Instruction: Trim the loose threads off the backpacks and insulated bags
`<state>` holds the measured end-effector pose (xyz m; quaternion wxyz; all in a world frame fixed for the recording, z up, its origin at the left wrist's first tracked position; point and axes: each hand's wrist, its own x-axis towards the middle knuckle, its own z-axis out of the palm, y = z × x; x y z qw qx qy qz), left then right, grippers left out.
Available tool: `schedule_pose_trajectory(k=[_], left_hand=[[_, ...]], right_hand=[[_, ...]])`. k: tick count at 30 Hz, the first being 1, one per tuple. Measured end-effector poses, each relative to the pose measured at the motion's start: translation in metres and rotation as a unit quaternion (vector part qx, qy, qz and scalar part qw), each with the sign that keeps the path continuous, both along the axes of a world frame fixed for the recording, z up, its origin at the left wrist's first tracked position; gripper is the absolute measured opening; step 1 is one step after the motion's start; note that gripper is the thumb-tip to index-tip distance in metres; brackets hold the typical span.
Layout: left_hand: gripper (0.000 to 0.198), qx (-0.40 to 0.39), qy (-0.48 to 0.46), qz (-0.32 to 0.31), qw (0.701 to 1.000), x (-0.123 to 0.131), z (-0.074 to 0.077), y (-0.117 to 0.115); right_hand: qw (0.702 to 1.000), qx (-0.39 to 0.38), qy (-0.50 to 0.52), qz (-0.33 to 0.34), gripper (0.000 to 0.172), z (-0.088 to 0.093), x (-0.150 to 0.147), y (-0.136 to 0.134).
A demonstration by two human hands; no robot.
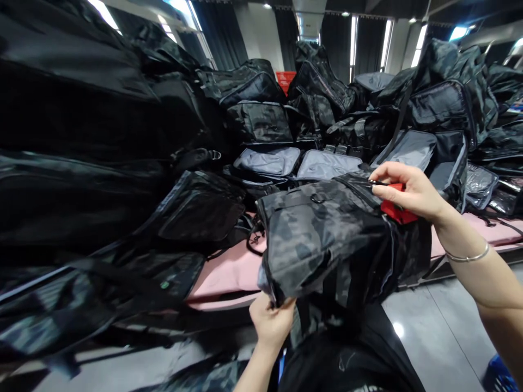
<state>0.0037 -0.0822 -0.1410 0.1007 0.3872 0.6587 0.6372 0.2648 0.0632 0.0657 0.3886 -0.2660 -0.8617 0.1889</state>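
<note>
Position of the camouflage bag (327,239): it is held up at the near edge of the pink worktop (229,272), directly in front of the person, its lower part hanging below the worktop edge and its upper part level with the surrounding stock. The left hand (270,321) is below the bag at its lower left corner; its fingers (281,306) are curled closed and pinch the fabric there. The right hand (411,190) is at the upper right edge of the bag, palm down. Its fingers (386,173) are closed narrow over a red object (395,211), which is partly hidden under the palm, and the fingertips meet on a thin dark part at the bag's top edge; whether that part belongs to the bag or to the red object cannot be told. A thin metal bangle (468,256) sits on the right wrist. Piles of similar dark camouflage bags (253,103) cover the worktop to the left, behind and to the right, several lying open with grey lining (327,163) showing. A red crate (286,80) stands far back between the piles. Grey floor (441,321) shows at lower right, beside the worktop.
</note>
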Motion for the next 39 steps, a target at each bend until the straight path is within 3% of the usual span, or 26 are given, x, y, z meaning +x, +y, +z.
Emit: schedule_pose_trajectory(k=[3, 6, 9, 12, 16, 19, 21, 22, 24, 26, 28, 30, 33, 36, 39], left_hand=[[0.031, -0.028, -0.106, -0.029, 0.994, 0.003, 0.026, 0.011], [0.036, -0.089, -0.247, -0.087, 0.961, -0.002, 0.037, 0.024], [0.035, -0.148, -0.310, -0.106, 0.933, -0.012, 0.027, 0.030], [0.038, -0.165, -0.282, -0.083, 0.941, -0.022, 0.010, 0.028], [0.044, -0.180, -0.143, -0.083, 0.970, -0.036, 0.002, 0.026], [0.056, -0.138, 0.093, 0.032, 0.985, -0.051, 0.015, 0.032], [0.063, -0.069, 0.266, 0.104, 0.956, -0.062, 0.028, 0.040], [0.060, -0.044, 0.336, 0.099, 0.935, -0.066, 0.034, 0.045], [0.045, -0.041, 0.433, 0.034, 0.900, -0.073, 0.046, 0.058], [0.029, -0.064, 0.478, -0.039, 0.875, -0.076, 0.054, 0.071], [0.023, -0.073, 0.484, -0.068, 0.870, -0.077, 0.058, 0.083], [0.021, -0.065, 0.461, -0.080, 0.882, -0.076, 0.061, 0.091], [0.015, -0.055, 0.362, -0.093, 0.926, -0.073, 0.063, 0.097], [0.010, -0.050, 0.111, -0.094, 0.988, -0.070, 0.063, 0.098], [0.018, -0.030, -0.080, -0.088, 0.993, -0.070, 0.063, 0.095]], right_hand=[[0.999, -0.002, 0.045, -0.019, 0.029, 0.001, 0.000, -0.005], [0.998, -0.025, 0.032, -0.041, 0.027, -0.017, -0.014, 0.002], [0.995, -0.075, 0.000, -0.059, 0.023, -0.044, -0.041, 0.014], [0.990, -0.127, -0.031, -0.053, 0.018, -0.071, -0.079, 0.026], [0.986, -0.159, -0.021, -0.035, 0.020, -0.107, -0.132, 0.038], [0.983, -0.178, 0.006, -0.034, 0.021, -0.138, -0.158, 0.039], [0.984, -0.173, 0.006, -0.038, 0.018, -0.158, -0.165, 0.035], [0.987, -0.157, 0.001, -0.037, 0.019, -0.166, -0.165, 0.031], [0.993, -0.112, -0.009, -0.021, 0.018, -0.178, -0.163, 0.023], [0.998, -0.066, -0.020, 0.014, 0.017, -0.185, -0.158, 0.015], [0.998, -0.035, -0.035, 0.051, 0.021, -0.187, -0.154, 0.009], [0.995, -0.012, -0.052, 0.081, 0.025, -0.188, -0.153, 0.006], [0.991, 0.001, -0.069, 0.111, 0.027, -0.190, -0.153, 0.004], [0.991, -0.016, -0.064, 0.116, 0.027, -0.190, -0.154, 0.001], [0.991, -0.065, -0.045, 0.109, 0.025, -0.189, -0.152, -0.001]])
